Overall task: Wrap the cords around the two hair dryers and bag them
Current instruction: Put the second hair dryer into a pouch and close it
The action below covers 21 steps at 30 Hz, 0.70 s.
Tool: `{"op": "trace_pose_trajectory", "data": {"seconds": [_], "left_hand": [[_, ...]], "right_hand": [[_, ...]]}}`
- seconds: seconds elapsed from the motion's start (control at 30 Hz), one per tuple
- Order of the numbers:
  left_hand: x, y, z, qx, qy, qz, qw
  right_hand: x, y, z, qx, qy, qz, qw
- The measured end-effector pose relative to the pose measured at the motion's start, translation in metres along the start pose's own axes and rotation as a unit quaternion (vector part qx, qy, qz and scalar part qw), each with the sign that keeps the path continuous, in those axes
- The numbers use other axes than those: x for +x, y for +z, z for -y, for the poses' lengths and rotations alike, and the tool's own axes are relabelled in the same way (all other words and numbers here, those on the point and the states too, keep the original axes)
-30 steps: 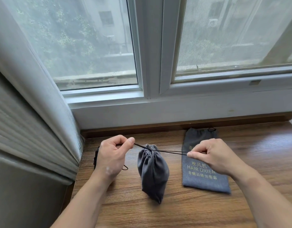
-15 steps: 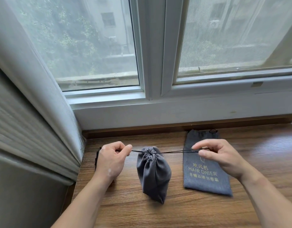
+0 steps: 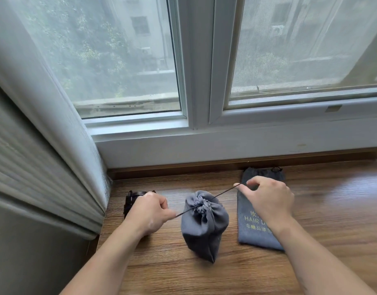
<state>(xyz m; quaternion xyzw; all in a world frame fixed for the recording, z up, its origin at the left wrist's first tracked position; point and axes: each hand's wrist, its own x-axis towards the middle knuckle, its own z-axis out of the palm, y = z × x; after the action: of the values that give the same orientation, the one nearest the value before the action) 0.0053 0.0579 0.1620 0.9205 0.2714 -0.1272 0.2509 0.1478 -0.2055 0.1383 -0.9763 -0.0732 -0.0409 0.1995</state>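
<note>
A bulging grey drawstring bag stands on the wooden sill, its mouth gathered shut at the top. Black drawstrings run out of it to both sides, pulled taut. My left hand pinches the left string end low beside the bag. My right hand pinches the right string end, higher and farther back. A second grey bag, flat and printed "HAIR DRIER", lies to the right, partly under my right hand. A black hair dryer shows behind my left hand, mostly hidden.
A window frame and white ledge rise directly behind the sill. A pleated grey curtain hangs at the left, close to the black hair dryer. The sill's left edge drops off below the curtain.
The strings were level; now my right hand has risen and moved back while my left hand has dropped lower, so the strings slant. The bag's mouth stays cinched.
</note>
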Motion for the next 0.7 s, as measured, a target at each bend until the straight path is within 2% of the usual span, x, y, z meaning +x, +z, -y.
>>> {"op": "trace_pose_trajectory", "data": {"seconds": [0.1, 0.17, 0.27, 0.33, 0.37, 0.43, 0.53, 0.6, 0.7], "left_hand": [[-0.003, 0.003, 0.0, -0.02, 0.02, 0.135, 0.99], [-0.008, 0.002, -0.008, -0.035, 0.046, 0.225, 0.973], [-0.016, 0.001, -0.016, -0.121, 0.066, 0.343, 0.929], [-0.023, 0.002, -0.019, -0.238, 0.077, 0.385, 0.888], [-0.025, 0.003, -0.022, -0.308, 0.074, 0.376, 0.871], [-0.024, 0.006, -0.026, -0.452, 0.033, 0.293, 0.842], [-0.021, 0.012, -0.035, -0.587, -0.007, 0.163, 0.793], [-0.029, 0.012, -0.045, -0.578, 0.026, 0.133, 0.805], [-0.038, 0.014, -0.054, -0.503, 0.077, 0.093, 0.856]], "right_hand": [[-0.002, 0.011, 0.019, 0.094, 0.051, 0.014, 0.994], [-0.002, 0.018, 0.031, 0.195, 0.058, 0.055, 0.978], [-0.003, 0.023, 0.043, 0.34, 0.032, 0.144, 0.929], [-0.005, 0.02, 0.047, 0.431, 0.012, 0.212, 0.877], [-0.007, 0.017, 0.048, 0.464, 0.0, 0.247, 0.851], [-0.008, 0.012, 0.049, 0.487, -0.036, 0.308, 0.816], [-0.01, 0.006, 0.048, 0.433, -0.1, 0.362, 0.819], [-0.011, 0.001, 0.051, 0.399, -0.128, 0.377, 0.826], [-0.014, -0.008, 0.058, 0.375, -0.154, 0.404, 0.82]]}}
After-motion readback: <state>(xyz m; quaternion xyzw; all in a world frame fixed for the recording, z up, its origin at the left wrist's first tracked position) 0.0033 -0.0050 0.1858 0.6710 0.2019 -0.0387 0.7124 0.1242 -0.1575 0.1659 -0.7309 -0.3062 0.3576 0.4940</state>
